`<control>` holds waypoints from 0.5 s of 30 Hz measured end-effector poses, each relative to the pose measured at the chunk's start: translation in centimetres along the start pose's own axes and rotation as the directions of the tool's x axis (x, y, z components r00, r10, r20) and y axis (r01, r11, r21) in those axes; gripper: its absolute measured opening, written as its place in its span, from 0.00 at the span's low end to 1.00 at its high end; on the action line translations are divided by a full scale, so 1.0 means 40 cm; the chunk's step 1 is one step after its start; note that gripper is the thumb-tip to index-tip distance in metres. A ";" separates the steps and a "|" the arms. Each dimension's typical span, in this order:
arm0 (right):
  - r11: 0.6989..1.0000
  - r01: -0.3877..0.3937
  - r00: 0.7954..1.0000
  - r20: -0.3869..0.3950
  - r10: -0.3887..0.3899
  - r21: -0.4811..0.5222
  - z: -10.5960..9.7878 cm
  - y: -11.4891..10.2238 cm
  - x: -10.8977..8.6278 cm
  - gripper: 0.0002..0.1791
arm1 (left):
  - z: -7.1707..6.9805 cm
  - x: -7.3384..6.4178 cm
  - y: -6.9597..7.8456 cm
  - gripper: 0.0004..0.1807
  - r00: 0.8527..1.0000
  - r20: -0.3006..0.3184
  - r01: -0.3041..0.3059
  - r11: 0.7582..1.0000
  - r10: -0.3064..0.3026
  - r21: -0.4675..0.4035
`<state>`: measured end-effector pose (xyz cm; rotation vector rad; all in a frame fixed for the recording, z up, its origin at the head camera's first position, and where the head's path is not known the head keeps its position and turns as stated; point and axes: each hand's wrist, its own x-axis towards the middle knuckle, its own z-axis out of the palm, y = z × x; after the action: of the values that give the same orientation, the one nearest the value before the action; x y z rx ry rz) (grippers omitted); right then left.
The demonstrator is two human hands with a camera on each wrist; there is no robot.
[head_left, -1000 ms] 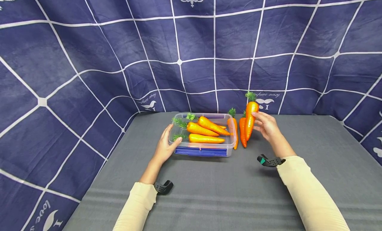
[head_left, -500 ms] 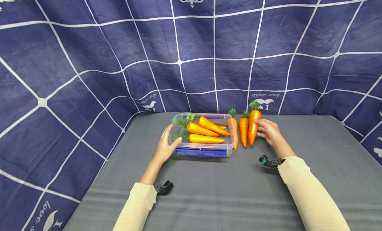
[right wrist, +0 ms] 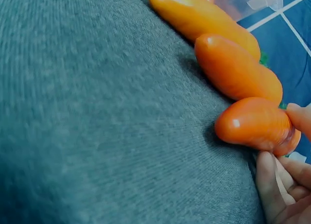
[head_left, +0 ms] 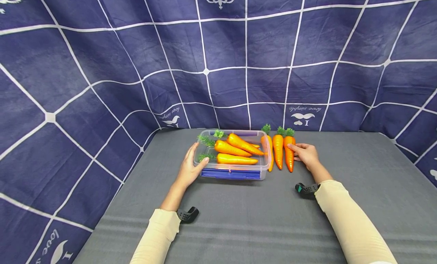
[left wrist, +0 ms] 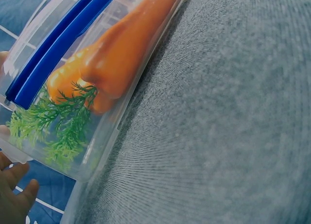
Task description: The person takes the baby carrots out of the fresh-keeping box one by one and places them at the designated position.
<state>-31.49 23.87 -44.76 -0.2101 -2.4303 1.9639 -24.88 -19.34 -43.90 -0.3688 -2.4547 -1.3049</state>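
One carrot [head_left: 290,157], pinched — outside left-wrist view

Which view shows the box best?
Head: nearly the whole box shows, with carrots inside. Left wrist shows only part of it, close up, with a blue clip; right wrist, just a sliver near the picture's top.

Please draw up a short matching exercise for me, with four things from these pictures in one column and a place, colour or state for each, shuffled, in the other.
Column one:
1. Left hand
2. Right hand
3. Front latch of the container
4. Table surface

Column two:
A. Grey
B. Holding the rightmost carrot
C. Blue
D. At the container's left end

Right pairs: 1-D, 2-B, 3-C, 4-A.
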 end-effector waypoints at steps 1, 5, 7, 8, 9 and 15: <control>1.000 0.005 1.000 -0.010 -0.005 -0.010 0.002 0.004 0.000 0.37 | 0.000 0.000 0.000 0.41 1.000 0.000 -0.001 1.000 0.001 0.002; 0.999 0.031 0.999 -0.030 -0.031 -0.026 0.005 0.011 -0.001 0.37 | 0.000 0.001 -0.002 0.40 1.000 -0.002 -0.002 1.000 0.002 0.002; 0.999 0.032 0.999 -0.037 -0.033 -0.029 0.005 0.012 -0.001 0.37 | -0.001 0.002 -0.002 0.40 1.000 -0.001 -0.001 1.000 0.001 0.005; 0.999 0.031 0.999 -0.041 -0.032 -0.027 0.005 0.012 -0.002 0.37 | -0.001 0.002 -0.002 0.40 1.000 0.000 0.000 1.000 0.000 0.005; 0.999 0.028 0.998 -0.046 -0.029 -0.020 0.005 0.012 -0.002 0.36 | -0.002 0.001 -0.002 0.40 1.000 0.003 0.002 1.000 -0.002 0.007; 0.998 0.024 0.993 -0.117 -0.016 0.064 -0.001 0.000 -0.005 0.31 | 0.001 0.000 0.001 0.40 1.000 0.004 0.003 1.000 -0.003 0.001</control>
<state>-31.30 23.90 -44.75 -0.2895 -2.2848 1.9608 -24.88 -19.28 -43.87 -0.3681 -2.4602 -1.3049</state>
